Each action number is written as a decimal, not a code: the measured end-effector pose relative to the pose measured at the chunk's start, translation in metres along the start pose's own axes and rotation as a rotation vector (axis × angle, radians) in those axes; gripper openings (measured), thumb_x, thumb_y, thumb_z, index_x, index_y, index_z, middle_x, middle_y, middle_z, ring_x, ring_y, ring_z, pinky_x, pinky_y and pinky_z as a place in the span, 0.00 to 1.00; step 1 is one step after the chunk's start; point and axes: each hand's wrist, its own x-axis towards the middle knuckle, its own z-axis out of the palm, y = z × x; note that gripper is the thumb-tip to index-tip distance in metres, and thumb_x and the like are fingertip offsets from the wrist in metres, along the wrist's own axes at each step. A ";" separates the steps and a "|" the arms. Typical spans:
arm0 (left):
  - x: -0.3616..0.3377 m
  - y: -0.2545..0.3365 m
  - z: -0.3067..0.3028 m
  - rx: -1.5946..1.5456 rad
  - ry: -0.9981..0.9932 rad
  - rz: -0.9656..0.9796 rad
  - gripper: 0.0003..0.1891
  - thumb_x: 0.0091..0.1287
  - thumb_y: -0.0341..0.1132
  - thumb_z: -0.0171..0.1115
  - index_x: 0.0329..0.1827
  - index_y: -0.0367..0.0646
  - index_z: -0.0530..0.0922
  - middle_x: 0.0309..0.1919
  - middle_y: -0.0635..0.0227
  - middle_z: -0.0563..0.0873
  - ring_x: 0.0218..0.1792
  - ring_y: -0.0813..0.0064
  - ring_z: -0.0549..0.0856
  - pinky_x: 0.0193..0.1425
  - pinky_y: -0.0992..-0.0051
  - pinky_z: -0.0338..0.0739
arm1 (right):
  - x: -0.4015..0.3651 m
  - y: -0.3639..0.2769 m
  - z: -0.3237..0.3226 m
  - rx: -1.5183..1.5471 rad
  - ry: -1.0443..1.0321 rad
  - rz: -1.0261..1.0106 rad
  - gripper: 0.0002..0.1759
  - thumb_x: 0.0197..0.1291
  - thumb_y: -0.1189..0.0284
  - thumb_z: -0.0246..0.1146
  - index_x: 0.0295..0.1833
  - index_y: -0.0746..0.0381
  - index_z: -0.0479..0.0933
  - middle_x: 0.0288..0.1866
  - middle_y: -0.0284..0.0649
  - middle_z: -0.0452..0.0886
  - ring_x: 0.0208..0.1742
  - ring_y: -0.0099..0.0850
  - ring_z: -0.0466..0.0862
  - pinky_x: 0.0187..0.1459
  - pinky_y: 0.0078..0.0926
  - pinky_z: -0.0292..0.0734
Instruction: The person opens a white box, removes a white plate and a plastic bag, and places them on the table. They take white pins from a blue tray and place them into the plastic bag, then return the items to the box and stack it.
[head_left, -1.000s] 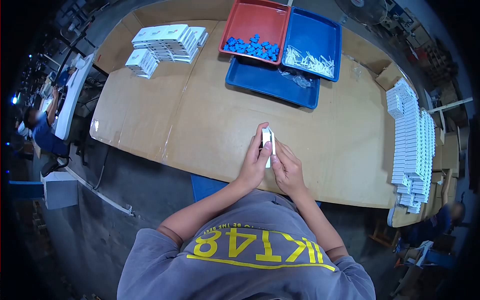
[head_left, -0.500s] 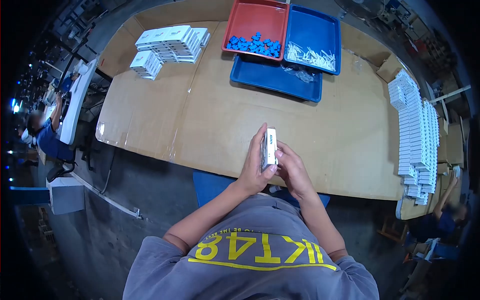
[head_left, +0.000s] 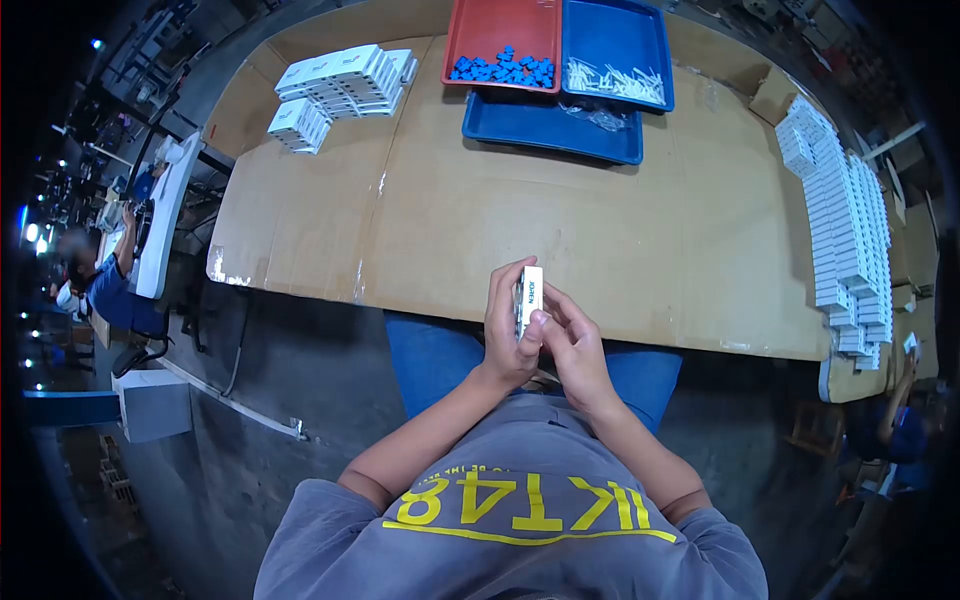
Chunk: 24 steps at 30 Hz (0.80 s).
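Note:
A small white box (head_left: 532, 289) with dark lettering on its narrow side is held upright between my two hands, just over the table's near edge. My left hand (head_left: 507, 325) wraps round its left side, with the fingers behind it and the thumb at its lower front. My right hand (head_left: 577, 350) grips the right side, its thumb pressed on the lower part of the box. The far faces of the box are hidden by my fingers.
On the cardboard-covered table (head_left: 480, 220), white boxes (head_left: 345, 80) are stacked at far left. A red tray (head_left: 500, 30) holds blue pieces, one blue tray (head_left: 615, 40) white sticks, a lower blue tray (head_left: 550, 135) clear plastic. More white boxes (head_left: 845, 240) stand right. People sit at both sides.
The box and both hands have come slightly closer to my body, and my right thumb now presses lower on the box. The view has shifted, so the trays appear higher.

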 end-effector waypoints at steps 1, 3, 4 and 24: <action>-0.004 0.000 -0.001 -0.008 -0.002 -0.015 0.48 0.74 0.70 0.47 0.73 0.27 0.68 0.62 0.51 0.74 0.62 0.61 0.79 0.69 0.61 0.73 | -0.006 0.004 0.001 -0.005 0.004 -0.016 0.33 0.78 0.73 0.62 0.83 0.70 0.62 0.76 0.51 0.75 0.72 0.31 0.79 0.70 0.29 0.76; -0.017 -0.003 0.000 -0.045 0.015 0.010 0.48 0.73 0.71 0.44 0.71 0.26 0.69 0.61 0.51 0.75 0.60 0.62 0.79 0.68 0.62 0.73 | -0.020 0.012 0.002 -0.070 0.006 -0.049 0.33 0.78 0.73 0.62 0.83 0.70 0.62 0.76 0.50 0.75 0.71 0.30 0.79 0.70 0.28 0.75; -0.022 -0.003 0.001 -0.064 0.024 0.024 0.48 0.73 0.71 0.43 0.70 0.26 0.70 0.61 0.50 0.75 0.59 0.62 0.80 0.67 0.63 0.74 | -0.026 0.017 0.002 -0.103 0.008 -0.066 0.33 0.79 0.72 0.62 0.83 0.70 0.62 0.76 0.49 0.75 0.71 0.30 0.79 0.69 0.27 0.75; -0.106 0.018 0.010 -0.194 0.036 0.037 0.48 0.70 0.70 0.40 0.67 0.26 0.72 0.59 0.49 0.75 0.60 0.60 0.78 0.67 0.62 0.73 | -0.105 0.055 -0.012 -0.470 -0.041 -0.413 0.28 0.82 0.71 0.55 0.80 0.72 0.66 0.74 0.52 0.77 0.71 0.37 0.80 0.67 0.30 0.77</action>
